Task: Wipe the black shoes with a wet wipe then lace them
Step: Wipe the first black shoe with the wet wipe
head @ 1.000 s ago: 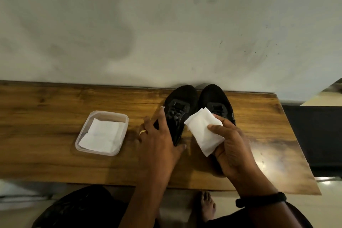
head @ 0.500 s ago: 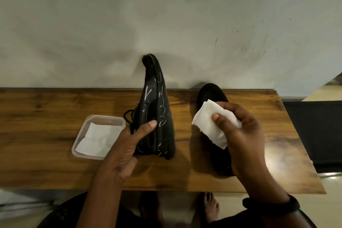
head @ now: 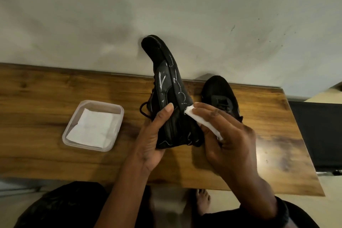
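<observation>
Raised shoe [head: 166,87], flat on the worktop [head: 55,163] a second ago, now toe-up, clasped in the left grip [head: 151,140]. Wet wipe [head: 190,113], pinched in the right grip [head: 229,140], newly touching its marked side, probably to start wiping. Other shoe [head: 218,89] just beyond the right grip, untouched.

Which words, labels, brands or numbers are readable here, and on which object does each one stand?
"V": white scrawl on the lifted shoe in the left hand; perhaps only a mark.
Other white scrawls on that shoe: illegible loops.
Second shoe, plastic tub: no text visible.
</observation>
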